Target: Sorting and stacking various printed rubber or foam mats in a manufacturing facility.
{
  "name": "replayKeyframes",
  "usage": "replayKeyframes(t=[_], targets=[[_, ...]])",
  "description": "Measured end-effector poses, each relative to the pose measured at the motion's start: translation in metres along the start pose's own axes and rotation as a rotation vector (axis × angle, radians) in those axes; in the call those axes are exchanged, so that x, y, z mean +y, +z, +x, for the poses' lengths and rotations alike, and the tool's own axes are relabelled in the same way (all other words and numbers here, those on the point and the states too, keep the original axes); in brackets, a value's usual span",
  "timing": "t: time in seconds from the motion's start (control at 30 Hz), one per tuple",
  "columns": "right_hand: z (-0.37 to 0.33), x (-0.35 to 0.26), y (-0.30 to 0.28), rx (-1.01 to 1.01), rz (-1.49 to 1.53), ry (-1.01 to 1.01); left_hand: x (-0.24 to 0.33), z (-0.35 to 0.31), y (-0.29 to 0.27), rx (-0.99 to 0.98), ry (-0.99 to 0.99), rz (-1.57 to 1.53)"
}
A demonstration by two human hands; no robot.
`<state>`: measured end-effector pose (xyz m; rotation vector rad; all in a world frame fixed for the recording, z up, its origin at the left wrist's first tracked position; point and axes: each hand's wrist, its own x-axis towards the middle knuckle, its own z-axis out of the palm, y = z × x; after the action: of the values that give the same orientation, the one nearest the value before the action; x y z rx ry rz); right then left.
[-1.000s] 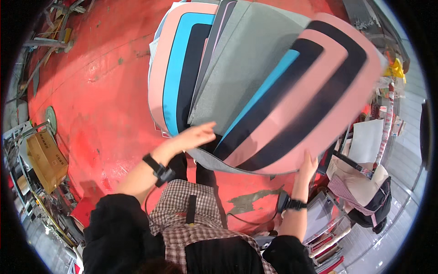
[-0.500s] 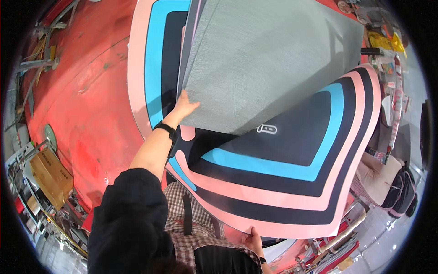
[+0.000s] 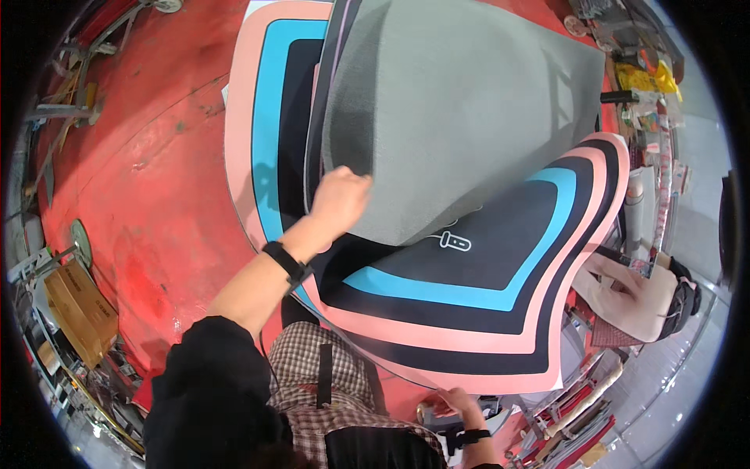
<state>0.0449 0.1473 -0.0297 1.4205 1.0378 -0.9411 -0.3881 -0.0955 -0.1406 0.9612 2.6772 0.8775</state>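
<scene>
A large mat with pink, black and light-blue bands lies in front of me, its near right part curled up. Over it bends a grey textured sheet, whose left edge lifts in a darker fold. My left hand, with a black watch on the wrist, is closed at the sheet's near left corner; its fingertips are partly hidden. At the mat's near edge, my right hand pinches the pink border, fingers partly hidden and slightly blurred. A small white outline drawing shows on the mat's black middle.
Worn red surface spreads to the left. A cardboard box stands at the lower left among metal frames. At the right, someone in beige clothing is near racks and a yellow bag. Rolled materials lie at the lower right.
My left hand has moved slightly right and closed, and the grey sheet's left edge has bent up into a fold. The mat's right side has shifted left, and my right hand has moved slightly right.
</scene>
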Motion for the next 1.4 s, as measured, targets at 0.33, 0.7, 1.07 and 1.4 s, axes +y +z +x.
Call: replayKeyframes(t=[0.33,0.7,1.07,1.4], targets=[[-0.135,-0.332,0.006,0.832,-0.345,-1.509,0.127,-0.055,0.009,-0.223,0.442,0.037],[-0.125,-0.4,0.0,1.108,-0.49,-1.337,0.108,-0.071,0.013,-0.156,0.339,0.038],[-0.05,-0.217,-0.062,0.442,0.744,-1.165,0.006,-0.033,0.01,-0.114,-0.105,0.007],[0.083,-0.048,0.041,0.32,1.048,-0.531,0.015,-0.019,0.039,-0.174,-0.585,-0.334]])
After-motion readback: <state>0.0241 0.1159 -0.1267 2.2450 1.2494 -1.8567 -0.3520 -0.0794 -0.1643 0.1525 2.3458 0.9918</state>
